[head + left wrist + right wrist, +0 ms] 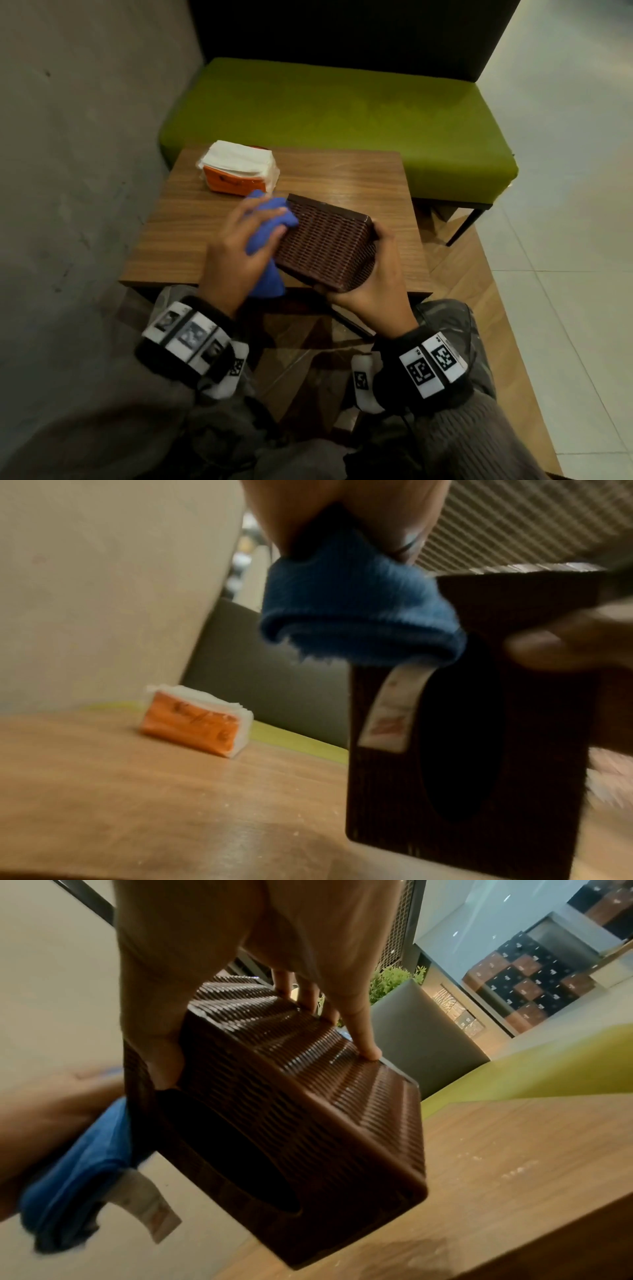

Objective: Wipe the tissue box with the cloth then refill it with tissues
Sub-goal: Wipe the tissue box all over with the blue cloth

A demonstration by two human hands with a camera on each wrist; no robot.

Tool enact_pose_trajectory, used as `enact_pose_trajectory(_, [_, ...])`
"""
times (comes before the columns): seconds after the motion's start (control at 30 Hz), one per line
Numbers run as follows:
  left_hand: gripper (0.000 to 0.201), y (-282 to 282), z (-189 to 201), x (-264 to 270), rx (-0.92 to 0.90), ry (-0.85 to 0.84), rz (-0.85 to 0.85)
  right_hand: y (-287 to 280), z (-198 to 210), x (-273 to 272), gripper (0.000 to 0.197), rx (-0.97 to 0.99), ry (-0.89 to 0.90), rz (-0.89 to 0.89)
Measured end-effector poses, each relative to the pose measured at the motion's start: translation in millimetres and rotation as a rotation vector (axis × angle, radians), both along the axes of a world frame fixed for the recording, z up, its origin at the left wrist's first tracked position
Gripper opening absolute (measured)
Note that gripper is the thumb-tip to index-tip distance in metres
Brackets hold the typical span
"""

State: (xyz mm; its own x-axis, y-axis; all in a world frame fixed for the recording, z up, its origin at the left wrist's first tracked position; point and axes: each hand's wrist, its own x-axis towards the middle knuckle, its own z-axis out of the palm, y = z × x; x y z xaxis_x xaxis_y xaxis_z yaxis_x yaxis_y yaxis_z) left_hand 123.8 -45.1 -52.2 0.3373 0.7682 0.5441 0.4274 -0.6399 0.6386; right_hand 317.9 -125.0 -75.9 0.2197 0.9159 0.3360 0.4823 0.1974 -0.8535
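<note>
Wiping stage under way. Right hand (371,274) clasps tissue box (325,241), tilted, lifted off table (191,240). Left hand (239,246) grips bunched cloth (269,222) against box side. Tissues (238,168) beyond left hand, not yet loaded; refill remains.

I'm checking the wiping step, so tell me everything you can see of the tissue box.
The tissue box is dark brown with a woven, wicker-like ribbed surface and a dark oval opening in one face. No tissues show in the opening. It is lifted and tilted above the wooden table. The right hand grips one end, thumb at the opening's edge. The left hand presses the blue cloth against the opposite end.
</note>
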Motion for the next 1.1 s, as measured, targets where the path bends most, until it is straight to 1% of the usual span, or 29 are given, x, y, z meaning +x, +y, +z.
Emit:
enact_pose_trajectory(0.03, [0.021,7.4,1.4,-8.4,-0.088,-0.069,0.053,-0.1,3.0,3.2,0.101,-0.016,0.053,0.017])
enact_pose_trajectory(0.07, [0.018,13.4,3.3,-17.2,-0.189,-0.129,0.053,-0.3,7.8,6.5,0.1,-0.036,0.134,0.038])
enact_pose_trajectory(0.1, [0.02,18.1,6.5,-25.9,-0.308,-0.175,0.002,0.3,13.6,10.4,0.1,-0.053,0.208,0.063])
enact_pose_trajectory(0.13, [0.032,21.1,9.0,-33.7,-0.422,-0.176,-0.08,1.3,19.6,14.3,0.102,-0.065,0.246,0.086])
enact_pose_trajectory(0.17, [0.054,22.2,12.5,-39.6,-0.495,-0.133,-0.177,2.8,24.0,18.0,0.104,-0.076,0.242,0.104])
enact_pose_trajectory(0.23, [0.103,22.4,16.0,-45.3,-0.555,0.013,-0.358,4.5,28.1,24.4,0.107,-0.106,0.198,0.157])
enact_pose_trajectory(0.27, [0.119,21.6,18.0,-45.3,-0.564,0.075,-0.423,4.3,28.7,26.0,0.108,-0.126,0.185,0.184])
enact_pose_trajectory(0.3, [0.129,20.7,21.4,-44.2,-0.563,0.126,-0.465,3.5,28.6,26.3,0.11,-0.141,0.183,0.214])
enact_pose_trajectory(0.33, [0.134,21.2,25.7,-42.8,-0.563,0.165,-0.495,2.1,27.7,25.9,0.111,-0.148,0.191,0.244])
enact_pose_trajectory(0.4, [0.137,23.0,35.2,-38.9,-0.567,0.263,-0.513,-2.0,27.0,24.3,0.111,-0.145,0.226,0.292])
enact_pose_trajectory(0.43, [0.137,22.0,40.9,-36.6,-0.534,0.353,-0.493,-4.0,27.4,24.0,0.11,-0.147,0.245,0.312])
enact_pose_trajectory(0.47, [0.134,20.2,45.3,-34.1,-0.476,0.436,-0.465,-5.6,28.1,24.3,0.109,-0.151,0.259,0.327])
enact_pose_trajectory(0.5, [0.126,17.9,47.9,-31.3,-0.43,0.471,-0.45,-6.4,28.4,25.3,0.109,-0.158,0.26,0.336])
enact_pose_trajectory(0.53, [0.119,15.0,48.9,-28.7,-0.419,0.462,-0.447,-6.3,27.6,26.7,0.11,-0.167,0.239,0.34])
enact_pose_trajectory(0.57, [0.115,12.5,48.9,-26.7,-0.434,0.43,-0.438,-5.6,25.8,28.2,0.112,-0.178,0.198,0.337])
enact_pose_trajectory(0.6, [0.116,12.1,47.9,-25.1,-0.448,0.408,-0.418,-4.2,23.6,29.5,0.117,-0.187,0.144,0.324])
enact_pose_trajectory(0.63, [0.117,11.5,47.8,-23.8,-0.431,0.414,-0.387,-2.9,21.7,30.3,0.123,-0.19,0.073,0.298])
enact_pose_trajectory(0.67, [0.117,11.9,48.4,-22.7,-0.371,0.456,-0.34,-2.0,22.1,29.5,0.128,-0.185,-0.012,0.264])
enact_pose_trajectory(0.73, [0.114,11.1,53.3,-19.9,-0.22,0.59,-0.247,-2.1,27.4,19.8,0.132,-0.143,-0.205,0.216])
enact_pose_trajectory(0.8, [0.111,6.9,61.2,-12.1,-0.13,0.753,-0.175,-0.6,30.5,1.0,0.133,-0.096,-0.411,0.202])
enact_pose_trajectory(0.83, [0.11,4.6,63.0,-6.9,-0.081,0.844,-0.144,1.5,30.5,-10.3,0.134,-0.094,-0.477,0.184])
enact_pose_trajectory(0.87, [0.11,2.7,63.7,-1.1,-0.023,0.915,-0.122,4.6,29.6,-20.9,0.132,-0.094,-0.496,0.148])
enact_pose_trajectory(0.9, [0.109,1.2,64.6,4.5,0.031,0.959,-0.109,8.8,27.9,-28.4,0.128,-0.078,-0.477,0.096])
enact_pose_trajectory(0.97, [0.106,2.5,65.5,11.3,0.111,0.97,-0.111,16.7,25.8,-32.9,0.111,-0.008,-0.401,0.02])
enact_pose_trajectory(1.0, [0.105,6.3,65.0,10.1,0.107,0.936,-0.141,19.1,25.2,-30.9,0.104,0.022,-0.372,0.006])
enact_pose_trajectory(1.03, [0.106,10.8,65.0,7.3,0.062,0.871,-0.191,19.6,24.3,-27.0,0.099,0.037,-0.351,0.001])
enact_pose_trajectory(1.07, [0.108,16.4,65.9,3.7,-0.014,0.754,-0.24,19.3,23.2,-21.3,0.096,0.042,-0.329,-0.003])
enact_pose_trajectory(1.1, [0.108,21.1,68.0,-0.1,-0.102,0.574,-0.258,17.7,22.2,-15.9,0.096,0.039,-0.302,-0.013])
